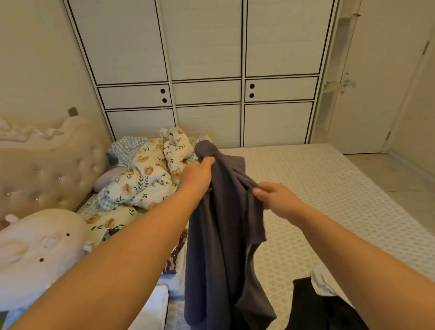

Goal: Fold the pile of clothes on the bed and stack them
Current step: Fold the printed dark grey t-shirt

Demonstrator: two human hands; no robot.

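Dark grey garment [222, 242] hanging lengthwise above the bed [330, 195], top edge away from the person, left hand [197, 175] gripping its top, right hand [276, 199] pinching its right edge, black clothing [316, 310] below, bare mattress to the right.

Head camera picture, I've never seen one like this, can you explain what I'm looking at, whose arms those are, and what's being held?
There is one picture, taken by a wide-angle camera worn on a person's head, looking forward and down. The two bare arms are that person's own. The left hand grips the top of a dark grey garment, and the right hand pinches its edge, so it hangs above the bed. On the bed lie a floral quilt, a pig-faced plush pillow, a black garment near the bottom, and something white and folded. Behind stands a white wardrobe.
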